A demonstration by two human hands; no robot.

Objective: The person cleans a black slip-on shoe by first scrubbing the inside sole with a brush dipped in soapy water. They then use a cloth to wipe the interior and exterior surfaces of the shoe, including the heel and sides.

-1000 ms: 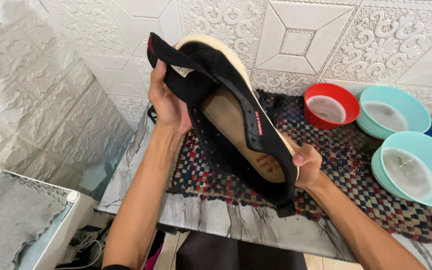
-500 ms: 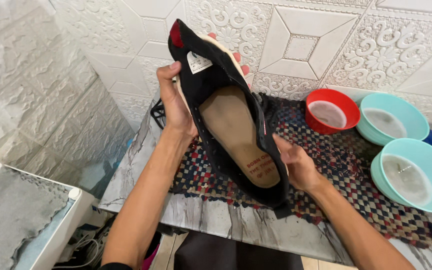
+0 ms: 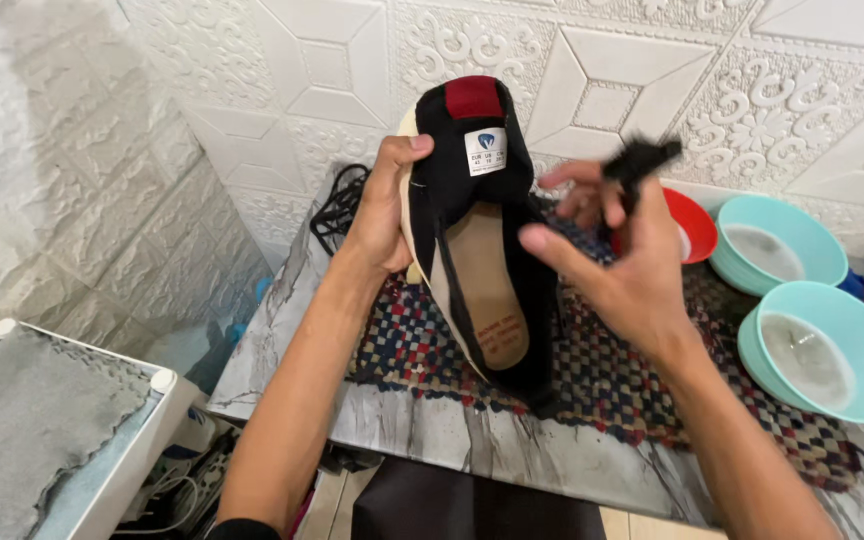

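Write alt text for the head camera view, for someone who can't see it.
A left hand holds a black shoe upright over a woven mat on a marble table, while the right hand pinches a black lace. A red bowl and two teal bowls sit to the right.

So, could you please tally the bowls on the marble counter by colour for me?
Red bowl: 1
Turquoise bowls: 2
Total: 3 bowls, all at the right end of the counter, beside the woven mat.
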